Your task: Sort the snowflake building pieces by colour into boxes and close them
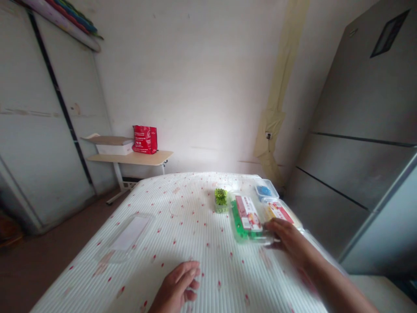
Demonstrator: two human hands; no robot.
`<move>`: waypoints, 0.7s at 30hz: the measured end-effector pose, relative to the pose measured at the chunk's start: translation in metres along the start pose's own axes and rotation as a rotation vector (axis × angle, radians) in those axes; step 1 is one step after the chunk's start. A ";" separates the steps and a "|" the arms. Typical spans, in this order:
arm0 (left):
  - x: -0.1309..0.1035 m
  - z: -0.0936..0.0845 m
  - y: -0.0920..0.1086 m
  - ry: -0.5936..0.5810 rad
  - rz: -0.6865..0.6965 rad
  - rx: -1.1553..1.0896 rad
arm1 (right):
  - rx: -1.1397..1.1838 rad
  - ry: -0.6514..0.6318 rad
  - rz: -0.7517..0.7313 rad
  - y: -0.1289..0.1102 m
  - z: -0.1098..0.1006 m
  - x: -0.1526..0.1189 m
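Note:
My right hand (282, 234) is closed on the near right edge of a clear plastic box (249, 217) with green contents and a red-and-white label. Just behind that hand lies another clear box (280, 211) with a yellow, red and white label. Over the table's near middle, my left hand (180, 284) has its fingers loosely curled and apart, with nothing in them. A small clear tub of green pieces (221, 201) stands left of the held box. Farther back on the right is a clear container with something blue (264, 191).
On the left of the patterned tablecloth (182, 226) lies a flat clear tray (128, 234) with a white sheet. Beyond the table, a small desk (146, 158) bears a red bag (145, 140) and a white box (114, 149). A grey fridge (352, 143) stands at the right.

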State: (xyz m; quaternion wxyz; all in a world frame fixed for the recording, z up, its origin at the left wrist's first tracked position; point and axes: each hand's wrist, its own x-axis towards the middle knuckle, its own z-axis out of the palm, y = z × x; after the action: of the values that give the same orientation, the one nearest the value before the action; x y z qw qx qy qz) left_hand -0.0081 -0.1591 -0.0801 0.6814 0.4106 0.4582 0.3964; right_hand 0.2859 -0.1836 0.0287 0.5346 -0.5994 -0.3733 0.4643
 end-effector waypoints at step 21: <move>0.142 0.084 0.097 0.161 0.224 0.619 | -0.056 0.326 0.125 -0.026 -0.010 0.184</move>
State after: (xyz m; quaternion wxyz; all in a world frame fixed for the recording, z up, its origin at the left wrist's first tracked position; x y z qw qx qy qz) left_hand 0.0940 -0.0111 -0.0122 0.4383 0.6131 0.5612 0.3420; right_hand 0.3504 -0.0087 0.0257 0.5414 -0.7034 -0.2563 0.3826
